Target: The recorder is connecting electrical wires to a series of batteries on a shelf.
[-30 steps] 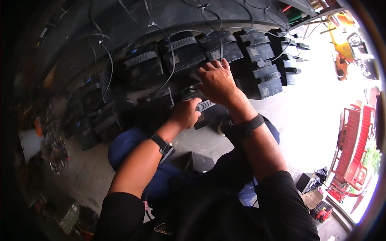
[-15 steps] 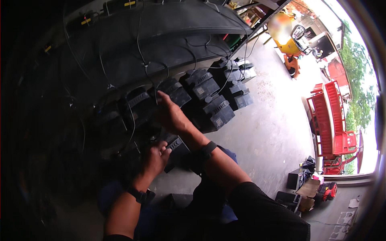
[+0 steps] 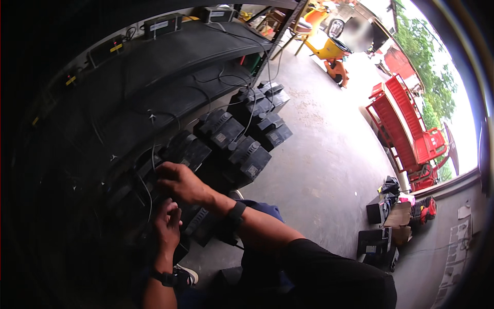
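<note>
Over the near row of black battery packs, my right hand (image 3: 181,184) has its fingers curled in at the lower end of a thin grey cable (image 3: 154,149) that hangs from the shelf. Just below it, my left hand (image 3: 168,222) is closed, thumb and fingers bent together. Deep shadow hides what the left fingers hold, if anything. A black battery pack (image 3: 198,221) with a ribbed top lies beside the left hand. Beyond the right hand stands another battery pack (image 3: 186,149), dusty on top.
More boxy packs (image 3: 249,162) stand in rows on the grey floor (image 3: 319,154). A black shelf (image 3: 170,51) carries charger-like boxes (image 3: 162,26) and trailing cables. Off to the right are a yellow scooter (image 3: 329,49), a red cargo tricycle (image 3: 406,129) and cardboard (image 3: 399,215).
My view has swung, so the shelf and packs sit further left. Both hands have drawn closer together, and the right hand's fingers have curled in from a straighter pose.
</note>
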`<action>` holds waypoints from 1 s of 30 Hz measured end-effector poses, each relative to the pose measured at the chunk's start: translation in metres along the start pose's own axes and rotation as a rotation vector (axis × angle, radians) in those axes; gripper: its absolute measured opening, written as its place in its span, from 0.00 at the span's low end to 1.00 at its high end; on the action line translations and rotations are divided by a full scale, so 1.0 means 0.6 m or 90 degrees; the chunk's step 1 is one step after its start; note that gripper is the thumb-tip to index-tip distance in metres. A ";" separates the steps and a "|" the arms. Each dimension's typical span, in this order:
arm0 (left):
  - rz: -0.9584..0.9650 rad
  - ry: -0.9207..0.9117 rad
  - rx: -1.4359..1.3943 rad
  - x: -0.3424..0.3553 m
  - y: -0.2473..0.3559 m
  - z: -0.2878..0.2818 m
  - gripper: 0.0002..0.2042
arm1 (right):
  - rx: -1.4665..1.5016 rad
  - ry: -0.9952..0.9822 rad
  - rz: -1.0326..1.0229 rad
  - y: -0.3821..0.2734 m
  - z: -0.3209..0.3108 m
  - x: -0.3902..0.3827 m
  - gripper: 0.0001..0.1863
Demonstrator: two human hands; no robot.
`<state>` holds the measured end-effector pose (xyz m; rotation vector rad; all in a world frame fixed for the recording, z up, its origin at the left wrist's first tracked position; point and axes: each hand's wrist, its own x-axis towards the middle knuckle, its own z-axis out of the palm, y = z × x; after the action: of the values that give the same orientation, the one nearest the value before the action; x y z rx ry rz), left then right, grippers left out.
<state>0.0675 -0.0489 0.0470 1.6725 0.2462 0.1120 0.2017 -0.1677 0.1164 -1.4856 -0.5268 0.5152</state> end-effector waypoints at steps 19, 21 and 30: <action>0.027 -0.062 0.182 -0.001 -0.005 -0.006 0.11 | 0.157 0.058 0.043 -0.040 0.004 -0.006 0.20; 0.039 -0.060 0.179 0.000 0.002 0.001 0.10 | 0.128 0.065 -0.019 -0.025 0.000 -0.004 0.20; -0.053 -0.083 0.139 -0.003 0.016 0.005 0.12 | 0.154 0.056 0.082 -0.034 -0.001 -0.005 0.19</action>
<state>0.0673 -0.0533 0.0564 1.8760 0.2355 -0.0885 0.1995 -0.1707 0.1368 -1.3087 -0.2906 0.5899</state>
